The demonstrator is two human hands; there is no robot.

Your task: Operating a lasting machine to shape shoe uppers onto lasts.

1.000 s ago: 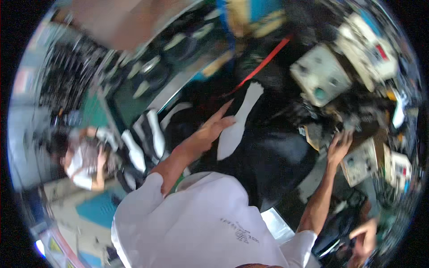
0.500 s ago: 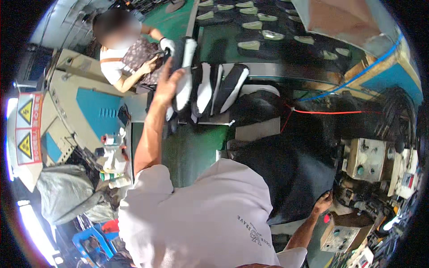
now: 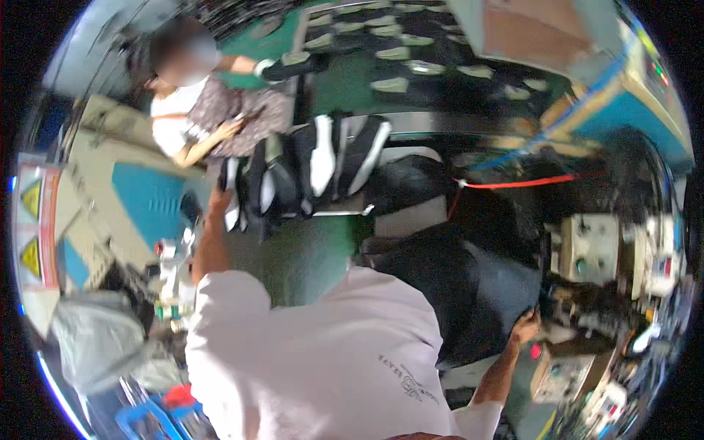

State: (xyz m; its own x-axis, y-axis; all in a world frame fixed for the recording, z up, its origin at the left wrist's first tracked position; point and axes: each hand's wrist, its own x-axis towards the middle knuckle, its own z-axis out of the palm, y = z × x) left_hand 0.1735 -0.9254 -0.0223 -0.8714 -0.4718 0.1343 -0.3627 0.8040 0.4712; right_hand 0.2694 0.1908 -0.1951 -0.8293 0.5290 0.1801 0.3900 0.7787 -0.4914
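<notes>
My left hand (image 3: 218, 199) reaches forward to the left end of a row of black-and-white shoe uppers (image 3: 321, 158). It is against or beside the leftmost black-and-white shoe upper (image 3: 232, 198); motion blur hides whether its fingers grip it. Another black shoe upper with a pale green patch (image 3: 273, 149) stands in the row. Low on the right, my right hand (image 3: 525, 328) has its fingers curled at the edge of a large black cover (image 3: 477, 293). Across the row, a co-worker's gloved hand (image 3: 262, 70) holds a dark shoe upper with a pale insole (image 3: 295, 60).
Dark shoe uppers with pale green insoles lie on a green surface (image 3: 341, 84) beyond the row. Control boxes (image 3: 594, 249) and machine parts stand at right. A red cord (image 3: 513, 182) and a blue hose (image 3: 557, 128) cross there. A beige-and-blue machine (image 3: 147, 194) is at left.
My left hand has moved left and back toward me, uncovering the row. The co-worker's gloved hand has swung away with a shoe upper. My right hand stays at the black cover's edge.
</notes>
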